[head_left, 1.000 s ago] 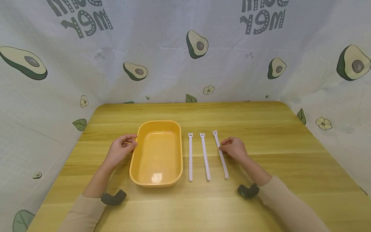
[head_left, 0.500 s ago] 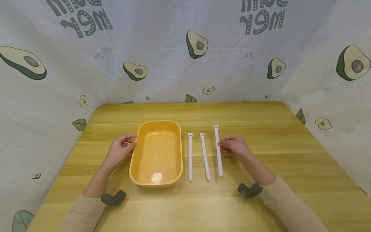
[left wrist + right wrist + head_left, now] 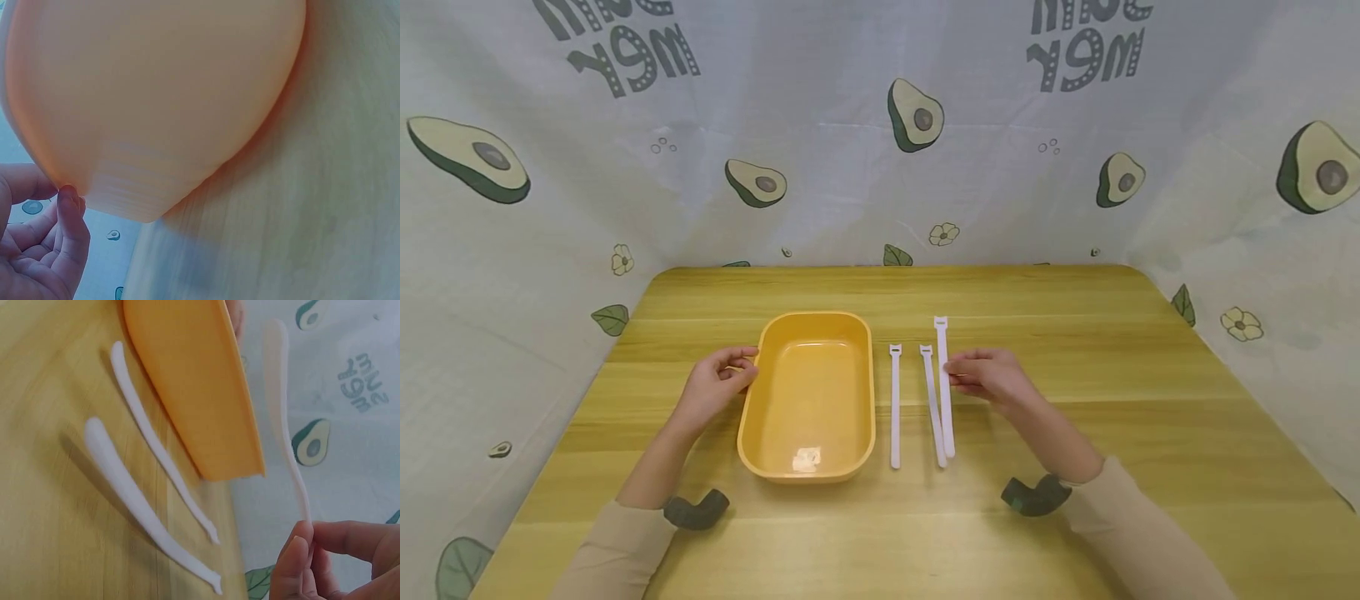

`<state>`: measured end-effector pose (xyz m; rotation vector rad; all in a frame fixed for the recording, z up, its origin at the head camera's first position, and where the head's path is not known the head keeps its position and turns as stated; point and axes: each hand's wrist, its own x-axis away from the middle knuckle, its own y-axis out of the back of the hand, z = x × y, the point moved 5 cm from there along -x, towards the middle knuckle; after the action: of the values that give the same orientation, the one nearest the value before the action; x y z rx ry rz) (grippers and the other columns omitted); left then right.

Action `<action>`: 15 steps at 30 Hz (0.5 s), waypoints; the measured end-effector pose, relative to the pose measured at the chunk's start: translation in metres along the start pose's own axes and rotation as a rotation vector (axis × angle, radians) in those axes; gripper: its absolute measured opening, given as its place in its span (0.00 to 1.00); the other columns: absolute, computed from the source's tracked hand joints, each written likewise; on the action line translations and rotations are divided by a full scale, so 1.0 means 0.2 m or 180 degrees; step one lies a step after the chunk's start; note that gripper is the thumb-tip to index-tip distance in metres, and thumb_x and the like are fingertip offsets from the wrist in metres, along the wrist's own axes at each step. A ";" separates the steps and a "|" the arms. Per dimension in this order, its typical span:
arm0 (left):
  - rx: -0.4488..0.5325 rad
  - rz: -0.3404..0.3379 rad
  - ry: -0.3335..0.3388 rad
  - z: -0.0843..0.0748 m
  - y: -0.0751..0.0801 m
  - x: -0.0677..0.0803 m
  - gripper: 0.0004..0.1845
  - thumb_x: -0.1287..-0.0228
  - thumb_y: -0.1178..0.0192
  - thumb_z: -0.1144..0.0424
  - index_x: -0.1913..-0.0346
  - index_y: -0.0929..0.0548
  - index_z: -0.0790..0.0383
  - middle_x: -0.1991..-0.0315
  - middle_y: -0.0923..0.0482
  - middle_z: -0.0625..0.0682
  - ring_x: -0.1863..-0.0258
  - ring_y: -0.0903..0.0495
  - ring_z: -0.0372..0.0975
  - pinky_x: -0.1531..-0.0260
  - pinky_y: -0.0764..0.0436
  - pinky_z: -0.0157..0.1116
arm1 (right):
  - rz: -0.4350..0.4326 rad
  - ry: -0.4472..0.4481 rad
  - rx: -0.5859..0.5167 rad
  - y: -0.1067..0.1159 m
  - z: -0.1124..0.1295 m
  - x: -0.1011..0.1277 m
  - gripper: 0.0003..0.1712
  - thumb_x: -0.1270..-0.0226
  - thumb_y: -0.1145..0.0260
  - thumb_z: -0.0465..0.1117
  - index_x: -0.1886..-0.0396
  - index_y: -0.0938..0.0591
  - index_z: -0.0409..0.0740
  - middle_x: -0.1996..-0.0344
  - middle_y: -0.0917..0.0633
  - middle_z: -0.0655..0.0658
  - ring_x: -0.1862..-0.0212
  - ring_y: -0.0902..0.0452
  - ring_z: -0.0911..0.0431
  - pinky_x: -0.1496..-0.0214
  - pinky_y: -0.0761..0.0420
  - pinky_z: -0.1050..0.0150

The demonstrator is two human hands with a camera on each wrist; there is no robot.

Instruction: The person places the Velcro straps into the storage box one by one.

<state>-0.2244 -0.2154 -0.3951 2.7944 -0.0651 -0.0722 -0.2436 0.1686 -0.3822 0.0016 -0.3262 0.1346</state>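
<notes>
My left hand is at the left side of a yellow rectangular plastic tub; in the left wrist view its thumb and a finger pinch the tub's rim. To the right of the tub, my right hand pinches a white hook-and-loop cable tie between thumb and fingers. That tie hangs raised, its slotted head pointing away from me in the head view. Two more white cable ties lie on the table between tub and right hand: one near the tub, the other partly beside the held one.
The wooden table ends at a white cloth printed with avocados, which hangs behind and at both sides. A dark bent piece shows at the left wrist, with another at the right wrist.
My right hand has lifted the rightmost cable tie and carried it left, from slanting on the table to nearly upright in view beside the middle one. The left hand and tub have stayed.
</notes>
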 end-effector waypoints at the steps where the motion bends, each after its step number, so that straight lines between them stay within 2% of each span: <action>1: 0.0002 0.0000 -0.0003 0.00 0.00 0.00 0.20 0.32 0.40 0.66 0.41 0.25 0.74 0.58 0.25 0.61 0.70 0.24 0.38 0.65 0.18 0.33 | 0.0008 0.0003 -0.0016 -0.01 0.00 0.00 0.10 0.35 0.36 0.28 0.57 0.23 0.25 0.76 0.16 0.47 0.73 0.19 0.61 0.68 0.18 0.71; 8: 0.0005 -0.0014 -0.0014 0.01 0.00 0.00 0.20 0.32 0.40 0.66 0.41 0.24 0.74 0.58 0.25 0.62 0.71 0.24 0.36 0.65 0.18 0.34 | 0.0126 0.0028 -0.0062 -0.09 0.02 -0.01 0.14 0.34 0.37 0.28 0.54 0.25 0.21 0.75 0.16 0.47 0.72 0.19 0.61 0.67 0.18 0.71; 15: 0.0012 -0.0035 -0.0029 0.01 0.00 -0.01 0.19 0.32 0.40 0.67 0.42 0.24 0.74 0.58 0.24 0.62 0.71 0.24 0.35 0.66 0.18 0.33 | 0.0235 0.0034 -0.0072 -0.19 0.04 -0.01 0.10 0.35 0.37 0.27 0.56 0.23 0.24 0.75 0.17 0.46 0.73 0.19 0.61 0.67 0.18 0.71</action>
<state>-0.2262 -0.2159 -0.3979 2.7985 -0.0523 -0.0874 -0.2429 0.1311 -0.3744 -0.0335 -0.3172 0.2042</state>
